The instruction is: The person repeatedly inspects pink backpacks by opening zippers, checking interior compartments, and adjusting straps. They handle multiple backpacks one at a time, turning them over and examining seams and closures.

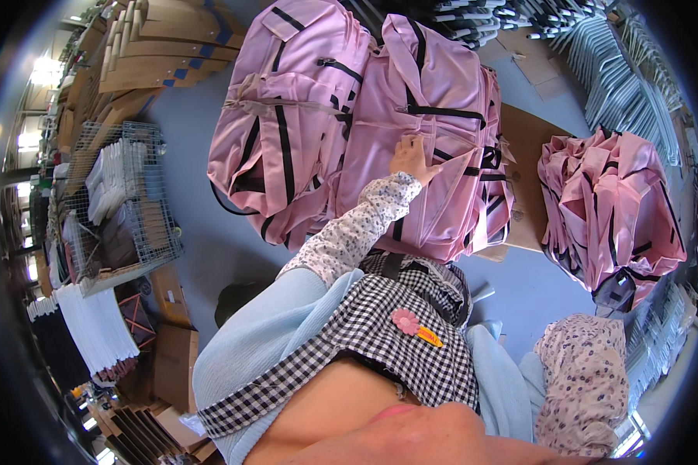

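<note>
While left hand presses pink bag, right hand hidden.

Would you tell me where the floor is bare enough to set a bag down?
Bare blue floor lies between the wire cage and the pink bag stack, where the left hand rests. A smaller patch sits before the crumpled pink pile. Cardboard crowds the upper left.

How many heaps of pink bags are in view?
3: one stack upper left, one at centre under the left hand, one crumpled heap at right. Bags within each heap can't be counted.
</note>
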A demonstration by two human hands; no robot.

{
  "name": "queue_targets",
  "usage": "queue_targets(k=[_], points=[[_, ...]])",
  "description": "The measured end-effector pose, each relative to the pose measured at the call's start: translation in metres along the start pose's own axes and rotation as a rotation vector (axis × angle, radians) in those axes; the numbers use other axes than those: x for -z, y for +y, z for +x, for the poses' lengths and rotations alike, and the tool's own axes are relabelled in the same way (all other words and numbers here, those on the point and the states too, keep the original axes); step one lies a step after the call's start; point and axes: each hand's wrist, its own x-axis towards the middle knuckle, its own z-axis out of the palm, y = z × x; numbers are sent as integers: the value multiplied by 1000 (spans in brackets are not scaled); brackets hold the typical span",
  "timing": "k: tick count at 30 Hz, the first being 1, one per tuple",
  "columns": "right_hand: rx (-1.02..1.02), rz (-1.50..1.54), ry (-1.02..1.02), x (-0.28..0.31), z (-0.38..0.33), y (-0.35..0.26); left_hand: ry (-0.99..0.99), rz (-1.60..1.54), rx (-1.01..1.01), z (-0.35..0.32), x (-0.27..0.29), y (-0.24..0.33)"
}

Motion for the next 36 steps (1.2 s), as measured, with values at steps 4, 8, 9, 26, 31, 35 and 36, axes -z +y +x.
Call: queue_targets(k=[4,8,9,26,31,35,36], points=[[-249,155,-220,46,-46,19,67,28,11,8,-10,-7],[-791,-363,-602,103,-173,87,88,89,80,6,-9,-2],[-867,-516,-701,115,-209,111,76,66,52,8,-11,2],[-1385,-959,-955,170,-306,227,411,-147,174,27,93,-44],[-1415,-798,136,409,-285,158,881,77,192,1,141,-135],[-1468,-1618,-584,374,-286,111,372,295,688,-50,130,-133],[-1166,-1770,-639,355,-284,113,512,498,379,-54,126,-116]])
